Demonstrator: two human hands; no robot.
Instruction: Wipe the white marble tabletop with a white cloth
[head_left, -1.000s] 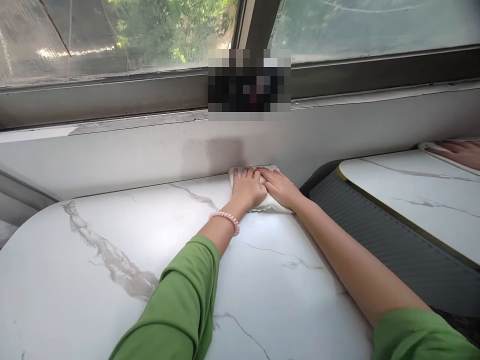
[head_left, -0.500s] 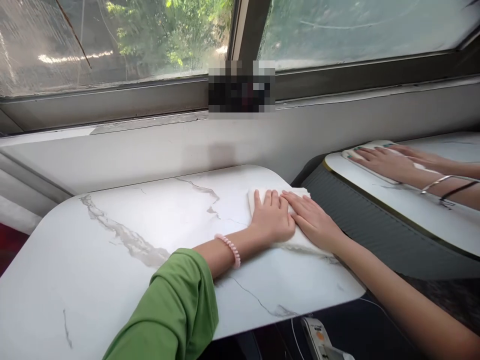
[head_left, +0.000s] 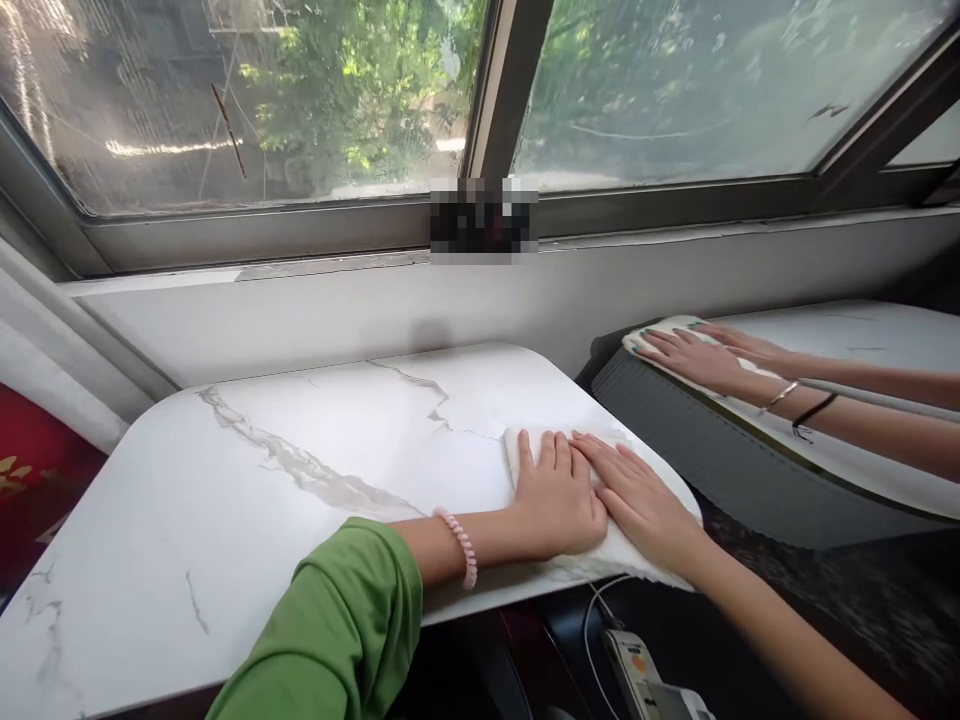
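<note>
A folded white cloth (head_left: 634, 555) lies on a white marble-patterned table (head_left: 225, 520), near its right end and front edge. My left hand (head_left: 556, 500) rests flat on the cloth, fingers stretched out, with a pink coiled band (head_left: 457, 547) on the wrist and a green sleeve (head_left: 337, 610) above it. Right beside it, my right hand (head_left: 645, 500) also presses flat on the cloth with fingers extended. The two hands touch, and neither is closed around the cloth.
At right, another person's hands (head_left: 697, 355) lie on a white cloth on a second table (head_left: 847, 325). Windows (head_left: 337, 110) run above a low wall (head_left: 337, 325). Below my table's front edge sit a power strip-like white object (head_left: 634, 665) and a cable (head_left: 587, 625).
Both my hands and the cloth have slid toward the table's front edge. The other person's hands have moved left with their cloth, to their table's end. My view has tilted up slightly.
</note>
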